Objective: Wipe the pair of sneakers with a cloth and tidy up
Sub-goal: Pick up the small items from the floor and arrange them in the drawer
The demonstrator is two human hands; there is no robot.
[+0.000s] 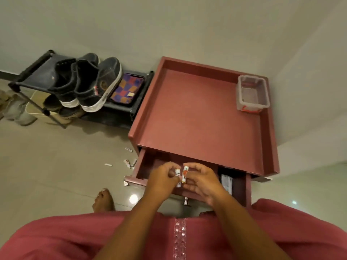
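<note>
Two dark sneakers with white soles (88, 83) stand side by side on top of a black shoe rack (33, 72) at the left. A folded patterned cloth (127, 89) lies on the rack to the right of them. Both my hands are over the open drawer (148, 166) of a red cabinet. My left hand (163, 179) pinches a small white battery (177, 173). My right hand (202, 181) pinches another battery (185, 174) with an orange and yellow label. The two batteries are held close together, upright.
The red cabinet top (197, 113) has a raised rim and carries a clear plastic box (252, 92) at its back right corner. Several small batteries (128, 162) lie scattered on the tiled floor left of the drawer. More shoes (18, 109) sit under the rack. My bare foot (104, 200) stands near the drawer.
</note>
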